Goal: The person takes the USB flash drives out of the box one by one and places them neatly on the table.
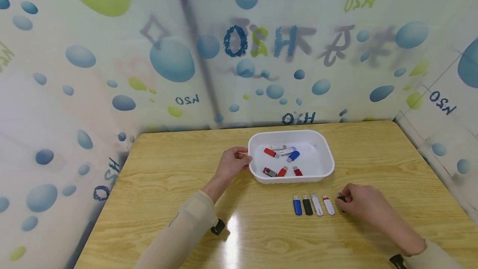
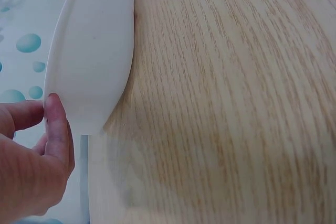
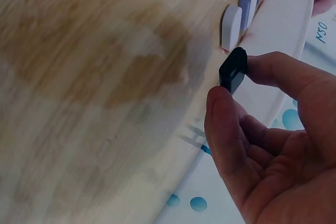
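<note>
My right hand point(image 1: 364, 200) pinches a black USB flash drive point(image 3: 233, 71) between thumb and index finger, at the right end of a row on the table. In that row stand a blue flash drive point(image 1: 297, 206), a black one point(image 1: 307, 205), a white one point(image 1: 317, 205) and a white-and-red one point(image 1: 329, 206), metal plugs facing the tray. My left hand point(image 1: 230, 163) grips the left end of the white plastic tray point(image 1: 313, 179) by its rim. Inside the tray lie several flash drives, among them a red one point(image 1: 270, 152) and a blue one point(image 1: 293, 156).
The wood-grain table point(image 1: 168, 182) spreads out around the tray, its far edge against a wall covering point(image 1: 224, 82) with blue and green drops. Black straps or devices point(image 1: 218, 227) sit at both wrists.
</note>
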`<state>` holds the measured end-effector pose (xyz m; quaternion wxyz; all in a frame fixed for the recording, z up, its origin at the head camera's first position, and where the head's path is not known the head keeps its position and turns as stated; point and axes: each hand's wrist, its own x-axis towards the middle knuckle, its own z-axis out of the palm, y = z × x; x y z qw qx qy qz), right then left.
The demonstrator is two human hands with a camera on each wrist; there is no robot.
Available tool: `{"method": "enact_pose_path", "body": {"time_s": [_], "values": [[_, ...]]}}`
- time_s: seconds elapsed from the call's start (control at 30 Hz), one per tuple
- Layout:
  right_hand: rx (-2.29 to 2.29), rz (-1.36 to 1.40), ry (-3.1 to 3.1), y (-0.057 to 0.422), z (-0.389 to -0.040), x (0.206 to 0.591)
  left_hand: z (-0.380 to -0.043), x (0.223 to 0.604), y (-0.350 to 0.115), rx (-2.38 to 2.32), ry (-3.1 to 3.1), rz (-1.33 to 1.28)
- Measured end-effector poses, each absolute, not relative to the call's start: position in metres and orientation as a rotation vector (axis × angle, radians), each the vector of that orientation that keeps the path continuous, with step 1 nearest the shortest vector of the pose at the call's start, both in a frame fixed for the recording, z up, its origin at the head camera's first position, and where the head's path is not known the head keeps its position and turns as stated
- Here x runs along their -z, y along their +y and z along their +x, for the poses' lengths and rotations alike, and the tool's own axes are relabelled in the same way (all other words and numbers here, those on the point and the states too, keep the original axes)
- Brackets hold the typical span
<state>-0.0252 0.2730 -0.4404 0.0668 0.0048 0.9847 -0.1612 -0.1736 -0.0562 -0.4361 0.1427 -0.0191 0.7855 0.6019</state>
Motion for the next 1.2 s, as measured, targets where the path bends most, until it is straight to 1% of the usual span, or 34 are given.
{"method": "enact_pose_path", "body": {"time_s": [0.47,1.2], "values": [[0.44,0.044,2.946,0.2694,-0.0266,0.4456,-0.1722,0.4336,-0.0551,-1.733,2.257,-0.079],[0.409,0.066,2.978,0.2665,-0.0243,0.4498,-0.1713,0.4332,-0.0554,-1.762,2.232,-0.045]]}}
